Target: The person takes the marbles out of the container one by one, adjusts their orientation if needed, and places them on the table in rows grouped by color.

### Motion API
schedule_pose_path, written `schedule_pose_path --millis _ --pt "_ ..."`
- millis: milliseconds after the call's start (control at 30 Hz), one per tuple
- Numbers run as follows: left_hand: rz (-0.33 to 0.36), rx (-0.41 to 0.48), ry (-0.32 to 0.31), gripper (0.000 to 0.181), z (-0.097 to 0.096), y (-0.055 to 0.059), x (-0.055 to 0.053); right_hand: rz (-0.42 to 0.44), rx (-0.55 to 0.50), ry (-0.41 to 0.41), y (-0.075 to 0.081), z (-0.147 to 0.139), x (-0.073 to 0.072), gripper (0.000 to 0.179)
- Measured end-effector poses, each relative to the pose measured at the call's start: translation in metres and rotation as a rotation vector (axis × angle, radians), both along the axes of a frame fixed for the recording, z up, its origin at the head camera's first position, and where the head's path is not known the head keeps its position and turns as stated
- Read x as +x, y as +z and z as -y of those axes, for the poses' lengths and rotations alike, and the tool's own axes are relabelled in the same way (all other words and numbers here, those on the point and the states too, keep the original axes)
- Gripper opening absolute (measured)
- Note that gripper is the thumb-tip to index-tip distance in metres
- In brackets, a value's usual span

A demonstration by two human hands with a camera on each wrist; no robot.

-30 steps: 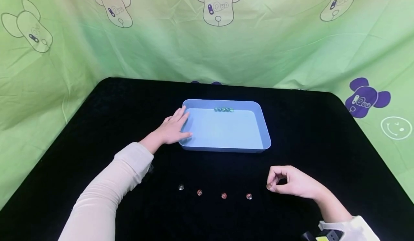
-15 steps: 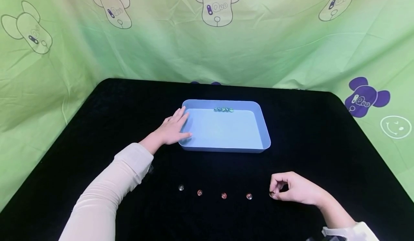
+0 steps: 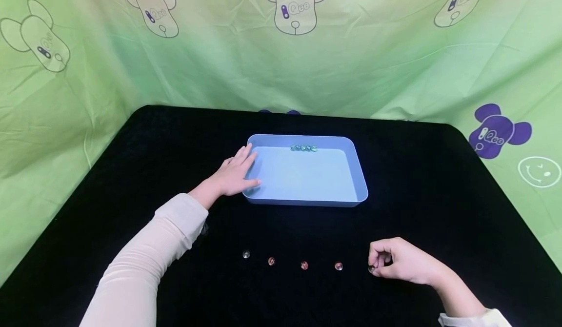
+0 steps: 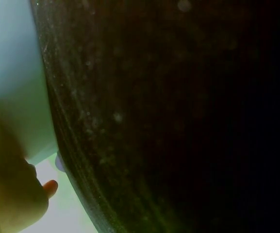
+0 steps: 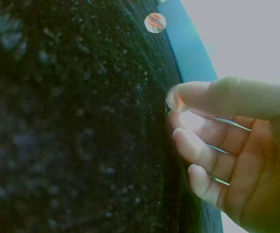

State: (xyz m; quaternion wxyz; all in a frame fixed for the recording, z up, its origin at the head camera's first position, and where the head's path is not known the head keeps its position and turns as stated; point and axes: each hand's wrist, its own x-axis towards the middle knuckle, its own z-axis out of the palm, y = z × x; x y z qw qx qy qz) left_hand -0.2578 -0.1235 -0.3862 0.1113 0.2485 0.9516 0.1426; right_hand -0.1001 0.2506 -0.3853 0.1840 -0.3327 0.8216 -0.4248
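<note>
My right hand (image 3: 401, 261) is low over the black cloth at the right front, pinching a clear marble (image 5: 173, 98) with an orange streak between thumb and forefinger. Its other fingers curl loosely in the right wrist view. To its left, a row of marbles lies on the cloth: one orange-streaked marble (image 3: 338, 266), two redder ones including a red marble (image 3: 304, 265), and a clear marble (image 3: 246, 254) at the far end. My left hand (image 3: 232, 173) rests with spread fingers on the left rim of a blue tray (image 3: 307, 203). Several green marbles (image 3: 304, 148) line up along the tray's back wall.
Black cloth (image 3: 421, 180) covers the table, which has rounded back corners. A green curtain (image 3: 210, 68) printed with cartoon heads hangs behind and along both sides. In the right wrist view, the blue tray stands beyond the marble row.
My right hand has moved slightly down and to the right, bringing its marble down close to the cloth at the row's right end. The left hand and tray stay in place.
</note>
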Motion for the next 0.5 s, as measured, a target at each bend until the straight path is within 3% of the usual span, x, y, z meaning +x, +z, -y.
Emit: schedule_pose_path --millis 500 --pt "0.0 -0.007 -0.003 0.079 0.0004 0.001 0.0 -0.037 0.035 0.018 0.0005 0.0011 0.0002 0.024"
